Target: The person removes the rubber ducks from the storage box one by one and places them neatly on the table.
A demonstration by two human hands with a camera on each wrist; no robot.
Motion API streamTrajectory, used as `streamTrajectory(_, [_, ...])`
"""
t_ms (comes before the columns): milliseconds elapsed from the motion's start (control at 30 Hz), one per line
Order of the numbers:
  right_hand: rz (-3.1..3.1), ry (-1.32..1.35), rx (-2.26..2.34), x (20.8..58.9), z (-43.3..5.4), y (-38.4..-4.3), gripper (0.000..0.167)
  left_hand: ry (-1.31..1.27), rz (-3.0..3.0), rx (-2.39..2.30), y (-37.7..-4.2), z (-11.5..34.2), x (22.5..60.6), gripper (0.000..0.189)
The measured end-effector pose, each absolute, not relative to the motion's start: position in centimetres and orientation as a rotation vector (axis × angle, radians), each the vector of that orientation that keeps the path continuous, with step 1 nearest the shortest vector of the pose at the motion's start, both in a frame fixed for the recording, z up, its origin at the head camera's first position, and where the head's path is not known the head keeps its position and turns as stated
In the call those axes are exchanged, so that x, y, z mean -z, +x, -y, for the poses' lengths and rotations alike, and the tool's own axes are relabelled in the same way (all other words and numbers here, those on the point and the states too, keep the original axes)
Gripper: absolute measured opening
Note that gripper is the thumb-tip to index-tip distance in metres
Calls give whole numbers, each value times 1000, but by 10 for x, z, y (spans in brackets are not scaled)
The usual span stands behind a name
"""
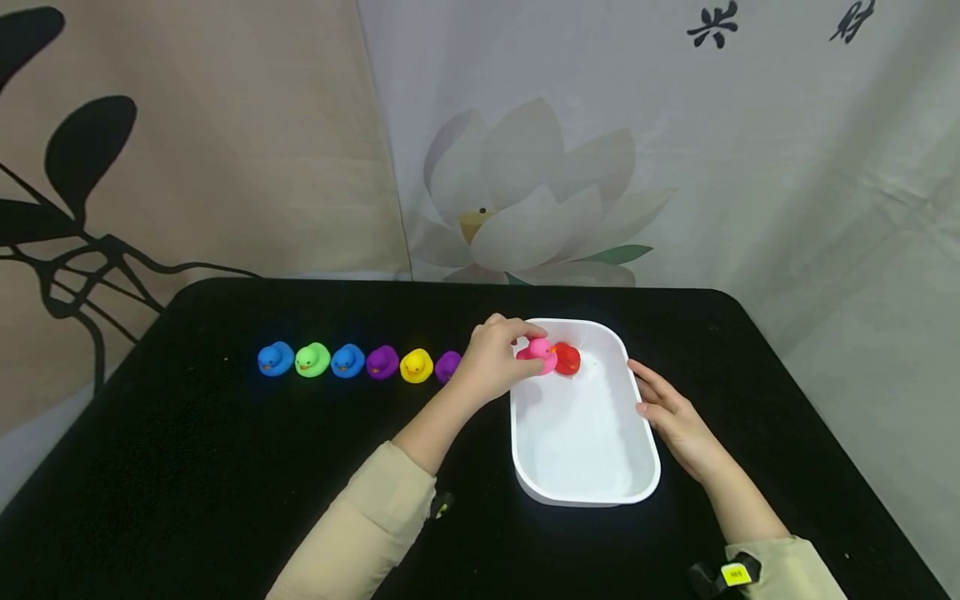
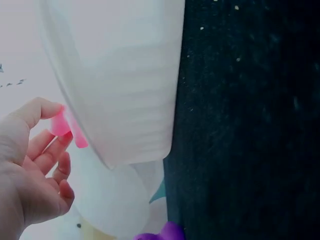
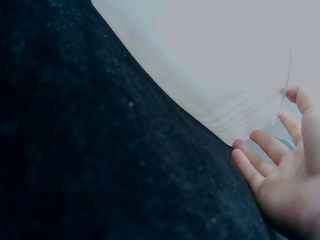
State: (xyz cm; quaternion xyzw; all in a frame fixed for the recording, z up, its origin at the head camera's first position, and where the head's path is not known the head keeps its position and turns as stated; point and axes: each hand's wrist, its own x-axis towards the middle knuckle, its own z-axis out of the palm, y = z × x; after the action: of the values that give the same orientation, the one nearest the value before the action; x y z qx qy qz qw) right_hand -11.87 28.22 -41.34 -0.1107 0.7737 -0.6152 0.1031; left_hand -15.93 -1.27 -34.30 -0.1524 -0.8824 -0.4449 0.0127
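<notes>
My left hand (image 1: 492, 358) reaches over the left rim of a white rectangular bin (image 1: 588, 442). Between its thumb and fingers it pinches a pink rubber duck (image 1: 543, 354), which also shows pink at the fingertips in the left wrist view (image 2: 61, 124). A red rubber duck (image 1: 570, 360) lies inside the bin near its far end, right beside the pink one. On the bin's other side, my right hand (image 1: 678, 421) rests its fingertips against the right rim, fingers fairly straight. In the right wrist view those fingers spread along the bin's outer wall (image 3: 220, 117).
Left of the bin, a row of rubber ducks stands on the black table (image 1: 225, 483): blue (image 1: 275, 358), green (image 1: 312, 360), another blue (image 1: 348, 361), purple (image 1: 382, 362), yellow (image 1: 416, 366) and a purple one (image 1: 447, 366) partly behind my left hand. A printed cloth hangs behind.
</notes>
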Motion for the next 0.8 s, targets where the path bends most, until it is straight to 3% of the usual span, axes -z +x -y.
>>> streamTrajectory(800, [-2312, -286, 1785, 413, -281, -119, 60, -806, 2743, 1379, -147, 77, 324, 30])
